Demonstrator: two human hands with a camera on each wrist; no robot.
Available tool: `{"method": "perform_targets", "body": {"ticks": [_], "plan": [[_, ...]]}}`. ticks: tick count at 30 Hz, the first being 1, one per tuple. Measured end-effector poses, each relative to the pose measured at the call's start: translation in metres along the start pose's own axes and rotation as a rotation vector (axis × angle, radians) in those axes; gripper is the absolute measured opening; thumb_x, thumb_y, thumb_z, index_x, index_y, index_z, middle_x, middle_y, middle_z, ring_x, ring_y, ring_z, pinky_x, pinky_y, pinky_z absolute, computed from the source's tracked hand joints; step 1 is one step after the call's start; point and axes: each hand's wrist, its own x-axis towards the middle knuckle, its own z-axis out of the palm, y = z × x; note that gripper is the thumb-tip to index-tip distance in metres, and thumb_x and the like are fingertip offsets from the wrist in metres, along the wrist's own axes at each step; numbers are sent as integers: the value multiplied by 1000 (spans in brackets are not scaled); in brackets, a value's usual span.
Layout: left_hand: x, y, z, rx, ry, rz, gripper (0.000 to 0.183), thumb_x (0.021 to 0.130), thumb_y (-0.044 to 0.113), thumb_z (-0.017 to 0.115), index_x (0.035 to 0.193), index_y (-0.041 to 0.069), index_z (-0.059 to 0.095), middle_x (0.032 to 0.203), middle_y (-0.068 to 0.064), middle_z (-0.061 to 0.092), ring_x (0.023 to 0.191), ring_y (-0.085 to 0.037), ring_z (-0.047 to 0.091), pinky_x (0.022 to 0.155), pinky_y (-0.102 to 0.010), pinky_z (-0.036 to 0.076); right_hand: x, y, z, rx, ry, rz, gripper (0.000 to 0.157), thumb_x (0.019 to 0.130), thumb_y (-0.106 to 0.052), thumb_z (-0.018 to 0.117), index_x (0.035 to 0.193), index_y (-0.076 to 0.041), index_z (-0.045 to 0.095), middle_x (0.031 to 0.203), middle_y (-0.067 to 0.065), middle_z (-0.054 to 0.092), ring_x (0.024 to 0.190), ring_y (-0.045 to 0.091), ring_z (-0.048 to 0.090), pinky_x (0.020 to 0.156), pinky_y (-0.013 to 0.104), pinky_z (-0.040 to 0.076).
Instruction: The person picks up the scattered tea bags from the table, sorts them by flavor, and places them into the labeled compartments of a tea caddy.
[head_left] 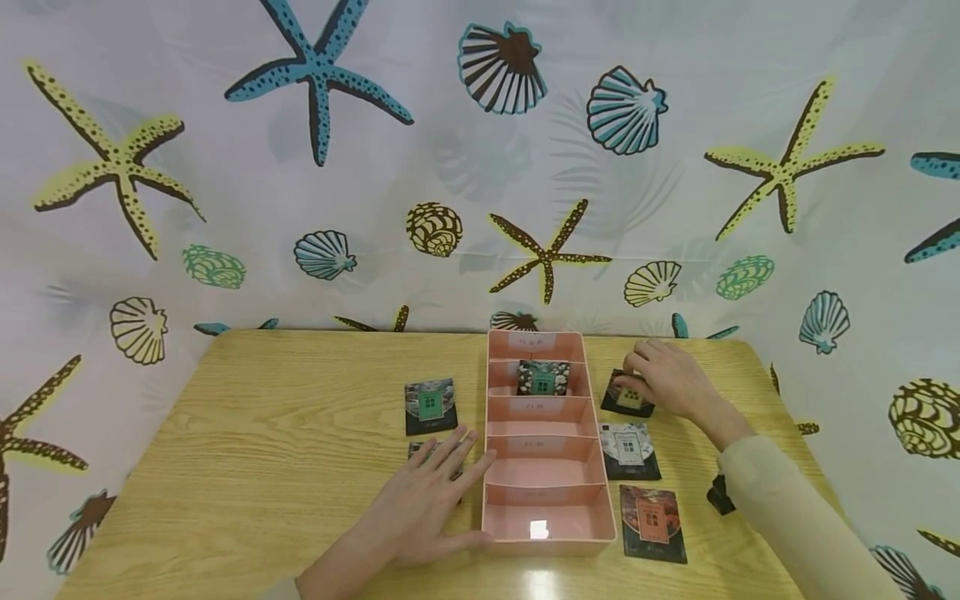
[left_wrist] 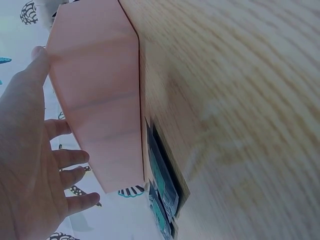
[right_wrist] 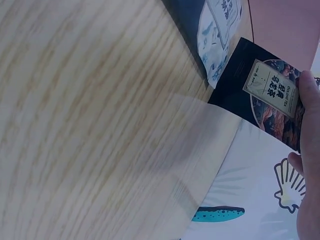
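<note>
My right hand [head_left: 667,379] pinches the edge of a dark tea packet with a yellowish label [right_wrist: 272,90], at the back right of the table. In the right wrist view the thumb lies on the packet's printed side. A pink divided box [head_left: 551,471] stands in the middle, split crosswise into several compartments with small paper labels. One tea packet with a green label [head_left: 543,379] leans in its second compartment from the back. My left hand [head_left: 423,504] is spread at the box's left side, thumb and fingertips at the rim; it partly covers another packet [head_left: 422,452].
Right of the box lie a white-labelled packet [head_left: 630,451] and a red-labelled packet [head_left: 652,523]. To its left is a green-labelled packet [head_left: 431,406]. A small black object [head_left: 720,495] shows by the right sleeve. A sea-patterned cloth [head_left: 375,183] hangs behind the wooden table [head_left: 247,450].
</note>
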Motion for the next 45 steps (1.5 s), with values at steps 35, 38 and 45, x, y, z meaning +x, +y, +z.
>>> {"method": "perform_targets", "body": {"ticks": [35, 38, 45], "plan": [[0, 1, 1, 13, 18, 6, 93, 94, 79, 54, 165, 21, 38, 173, -13, 34, 162, -36, 32, 125, -60, 40, -9, -9, -38, 1, 220, -53, 24, 83, -28, 87, 87, -12, 68, 83, 4, 65, 72, 20, 57, 62, 36, 51], [0, 1, 1, 15, 24, 8, 94, 94, 79, 54, 165, 21, 38, 173, -14, 35, 161, -36, 33, 125, -60, 40, -8, -10, -41, 17, 240, -62, 25, 88, -32, 83, 87, -12, 68, 82, 4, 66, 72, 20, 57, 61, 35, 49], [-1, 0, 2, 39, 33, 14, 95, 95, 84, 43, 165, 20, 38, 173, -13, 35, 161, -35, 33, 125, -59, 41, -4, -13, -45, 32, 283, -82, 45, 105, -51, 58, 87, -12, 69, 82, 4, 66, 72, 20, 57, 60, 35, 49]]}}
